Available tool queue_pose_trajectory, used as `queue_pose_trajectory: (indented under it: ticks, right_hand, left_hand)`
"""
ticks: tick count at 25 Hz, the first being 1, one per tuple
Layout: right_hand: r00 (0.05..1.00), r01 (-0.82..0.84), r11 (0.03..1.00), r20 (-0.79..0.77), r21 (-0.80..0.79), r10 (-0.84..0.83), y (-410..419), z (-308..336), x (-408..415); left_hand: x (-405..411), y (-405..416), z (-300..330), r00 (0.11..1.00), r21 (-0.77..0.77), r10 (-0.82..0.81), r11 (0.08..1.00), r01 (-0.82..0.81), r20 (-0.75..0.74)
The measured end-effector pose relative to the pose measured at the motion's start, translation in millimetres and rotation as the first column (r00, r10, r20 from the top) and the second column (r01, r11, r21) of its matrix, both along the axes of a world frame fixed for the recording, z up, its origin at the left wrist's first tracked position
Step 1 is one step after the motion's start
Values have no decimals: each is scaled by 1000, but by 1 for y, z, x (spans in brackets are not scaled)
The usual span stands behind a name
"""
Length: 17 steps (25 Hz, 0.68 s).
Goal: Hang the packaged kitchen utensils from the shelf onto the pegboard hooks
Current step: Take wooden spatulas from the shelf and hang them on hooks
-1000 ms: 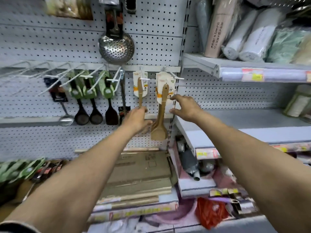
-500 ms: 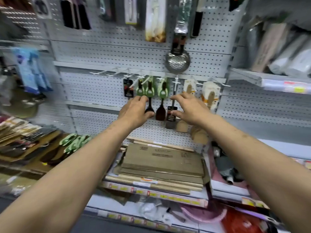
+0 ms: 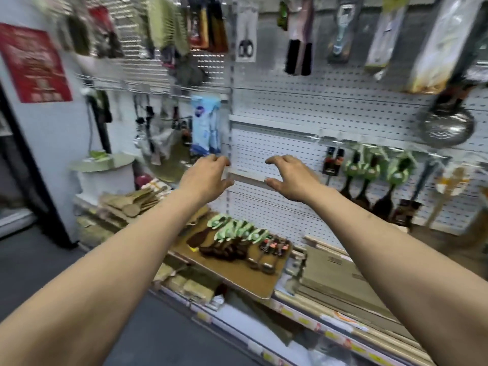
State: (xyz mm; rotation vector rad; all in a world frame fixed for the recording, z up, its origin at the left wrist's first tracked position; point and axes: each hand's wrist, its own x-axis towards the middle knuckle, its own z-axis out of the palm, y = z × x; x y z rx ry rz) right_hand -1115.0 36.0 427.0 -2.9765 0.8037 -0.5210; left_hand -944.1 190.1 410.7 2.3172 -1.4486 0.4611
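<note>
Both hands were empty. The left hand [image 3: 204,178] and the right hand [image 3: 291,178] hung in the air before the pegboard [image 3: 277,154], fingers curled loosely and thumbs apart, grasping nothing, as if readied to take up the next pack.

The utensils [image 3: 237,240] still to be hung lay below the hands on a brown board [image 3: 237,276] resting on the shelf [image 3: 303,315]: dark spatulas and ladles on green cards, fanned side by side, with a few red-tagged spoons [image 3: 274,247] at their right end. Laid flat and overlapping like that, with the card tops toward the wall, each pack could probably be lifted by its card without disturbing the others.

To the right, several matching green-carded utensils [image 3: 369,175] already hung from hooks [image 3: 340,140] on a rail across the pegboard, handles upward, and a large steel strainer [image 3: 446,128] hung above them. The stretch of pegboard directly behind the hands was bare. A heap of wooden spatulas [image 3: 137,200] sat on the shelf further left.

The task looked partly done. The next move would likely be a reach down to the board for one carded pack. The frame was blurred, so finer detail of the hooks could not be made out.
</note>
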Motion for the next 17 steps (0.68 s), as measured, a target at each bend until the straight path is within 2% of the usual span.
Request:
queue_pose_trajectory:
  ticks: [4, 8, 17]
  right_hand:
    - [998, -56, 998, 25, 27, 55, 46, -3, 123]
    - [994, -109, 994, 1, 22, 109, 74, -2, 232]
    - [964, -265, 964, 19, 20, 265, 66, -14, 489]
  left_hand:
    - [109, 64, 6, 998, 54, 46, 997, -48, 38]
    - [201, 105, 3, 995, 29, 101, 994, -102, 15]
    - [425, 109, -15, 975, 33, 217, 976, -216, -38]
